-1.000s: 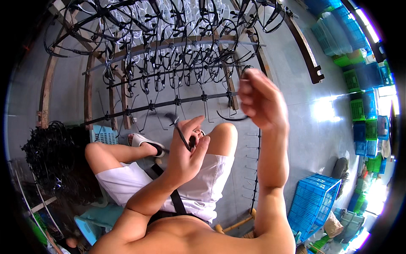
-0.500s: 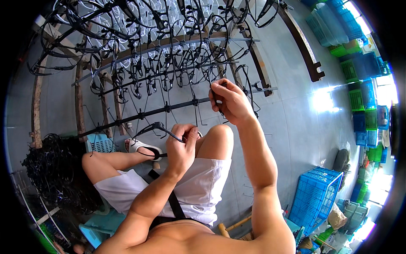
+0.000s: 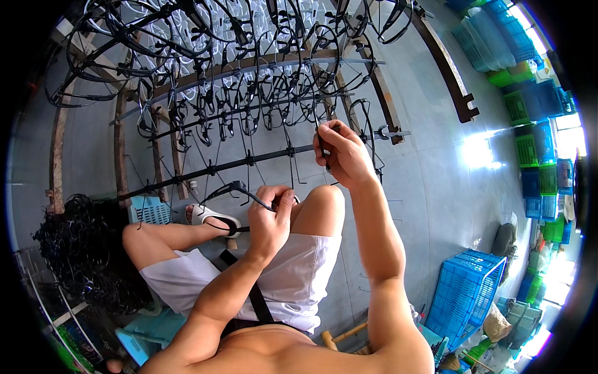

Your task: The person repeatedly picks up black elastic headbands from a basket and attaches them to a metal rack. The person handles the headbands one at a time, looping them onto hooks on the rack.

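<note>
My left hand (image 3: 269,221) is closed over my lap, gripping a black eyeglass frame (image 3: 235,186) whose thin arms stick out to the left. Farther forward and to the right, my right hand (image 3: 344,156) is raised by the end of a dark rod (image 3: 218,167) fitted with wire hooks. Its thumb and fingers pinch a slim black piece (image 3: 322,148), apparently part of another eyeglass frame; the fingers hide most of it. Many black eyeglass frames (image 3: 249,121) hang in rows just beyond both hands.
Worn upright bars (image 3: 119,149) carry the rack, with clear white pieces (image 3: 249,37) hanging behind. A heap of black frames (image 3: 81,249) lies at left, beside a light blue basket (image 3: 149,210). A blue crate (image 3: 464,302) stands at right; stacked crates (image 3: 529,149) line the far right.
My right hand has shifted slightly down and to the right, still pinching the black piece. The left hand and its eyeglass frame stay almost where they were.
</note>
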{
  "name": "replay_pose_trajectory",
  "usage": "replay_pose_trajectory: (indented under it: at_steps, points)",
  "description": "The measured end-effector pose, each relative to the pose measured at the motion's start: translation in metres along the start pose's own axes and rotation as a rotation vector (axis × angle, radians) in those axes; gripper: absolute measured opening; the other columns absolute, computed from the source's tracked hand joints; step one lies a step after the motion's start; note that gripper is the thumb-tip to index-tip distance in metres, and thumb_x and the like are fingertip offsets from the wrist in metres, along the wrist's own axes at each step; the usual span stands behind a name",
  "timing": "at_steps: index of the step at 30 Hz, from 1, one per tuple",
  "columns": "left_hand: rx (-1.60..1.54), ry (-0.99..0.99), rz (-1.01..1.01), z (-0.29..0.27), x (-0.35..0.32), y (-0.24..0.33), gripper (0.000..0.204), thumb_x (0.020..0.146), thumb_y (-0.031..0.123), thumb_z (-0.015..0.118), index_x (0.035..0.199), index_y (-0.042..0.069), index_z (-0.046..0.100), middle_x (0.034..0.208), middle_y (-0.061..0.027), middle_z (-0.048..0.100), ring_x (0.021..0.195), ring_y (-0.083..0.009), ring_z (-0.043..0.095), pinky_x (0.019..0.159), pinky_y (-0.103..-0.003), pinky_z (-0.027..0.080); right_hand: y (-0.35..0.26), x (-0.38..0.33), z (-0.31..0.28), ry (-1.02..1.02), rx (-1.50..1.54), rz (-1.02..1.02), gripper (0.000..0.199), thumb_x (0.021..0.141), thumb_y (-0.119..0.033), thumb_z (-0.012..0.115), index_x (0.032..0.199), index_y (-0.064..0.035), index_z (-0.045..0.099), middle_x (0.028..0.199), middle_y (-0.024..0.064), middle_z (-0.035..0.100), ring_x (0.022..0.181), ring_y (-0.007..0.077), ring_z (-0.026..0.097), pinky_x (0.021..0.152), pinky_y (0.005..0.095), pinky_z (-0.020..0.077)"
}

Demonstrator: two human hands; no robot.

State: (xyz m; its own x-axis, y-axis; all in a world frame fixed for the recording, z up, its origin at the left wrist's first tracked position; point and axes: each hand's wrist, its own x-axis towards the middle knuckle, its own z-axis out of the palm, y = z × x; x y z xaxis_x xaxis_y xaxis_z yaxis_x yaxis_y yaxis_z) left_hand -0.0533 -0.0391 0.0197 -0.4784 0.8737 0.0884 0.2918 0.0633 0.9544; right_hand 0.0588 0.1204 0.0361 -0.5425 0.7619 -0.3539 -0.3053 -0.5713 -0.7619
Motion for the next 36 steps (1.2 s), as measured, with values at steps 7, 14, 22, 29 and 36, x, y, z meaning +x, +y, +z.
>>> replay_pose_trajectory:
  at_steps: [7, 14, 22, 29, 36]
  points:
    - [-0.095, 0.009, -0.095, 0.000, 0.003, 0.009, 0.017, 0.089, 0.015, 0.060, 0.087, -0.002, 0.059, 0.076, -0.0089, 0.058, 0.067, -0.0181, 0.054, 0.064, -0.029, 0.044, 0.001, -0.007, -0.001, -0.034, -0.096, -0.059, 0.014, 0.090, -0.016, 0.059, 0.090, -0.0047, 0.051, 0.076, 0.0065, 0.057, 0.060, 0.0133, 0.054, 0.054, 0.0258, 0.0454]
    - [-0.103, 0.094, -0.110, 0.003, 0.015, 0.009, 0.020, 0.091, 0.019, 0.059, 0.089, -0.001, 0.060, 0.075, -0.0040, 0.058, 0.068, -0.0117, 0.049, 0.064, -0.026, 0.042, -0.009, -0.024, 0.009, 0.080, -0.241, 0.041, 0.013, 0.090, -0.016, 0.058, 0.090, -0.0038, 0.055, 0.079, 0.0087, 0.060, 0.067, 0.0173, 0.062, 0.065, 0.0338, 0.0566]
    - [-0.066, 0.084, -0.110, 0.001, 0.015, 0.006, 0.020, 0.090, 0.020, 0.060, 0.090, -0.001, 0.061, 0.075, -0.0023, 0.059, 0.066, -0.0097, 0.048, 0.062, -0.025, 0.041, -0.010, -0.024, 0.010, 0.079, -0.185, 0.013, 0.013, 0.091, -0.016, 0.057, 0.089, -0.0035, 0.055, 0.077, 0.0086, 0.061, 0.066, 0.0157, 0.062, 0.062, 0.0328, 0.0579]
    - [-0.209, -0.089, -0.263, 0.000, 0.006, 0.004, 0.023, 0.094, 0.019, 0.055, 0.098, -0.003, 0.056, 0.091, -0.0075, 0.056, 0.074, -0.0114, 0.055, 0.060, -0.025, 0.049, -0.009, -0.019, 0.013, 0.127, -0.224, -0.109, 0.025, 0.090, -0.019, 0.059, 0.105, 0.0013, 0.056, 0.081, 0.0103, 0.061, 0.072, 0.0178, 0.061, 0.068, 0.0314, 0.0547]
    - [-0.425, -0.166, -0.095, -0.038, -0.030, 0.031, 0.059, 0.099, 0.042, 0.019, 0.139, 0.000, 0.029, 0.143, -0.0138, 0.031, 0.131, -0.0223, 0.030, 0.106, -0.036, 0.025, 0.028, -0.098, 0.057, -0.125, -1.078, -0.597, 0.036, 0.088, -0.023, 0.063, 0.112, 0.0011, 0.049, 0.093, 0.0127, 0.056, 0.077, 0.0176, 0.055, 0.065, 0.0291, 0.0451]
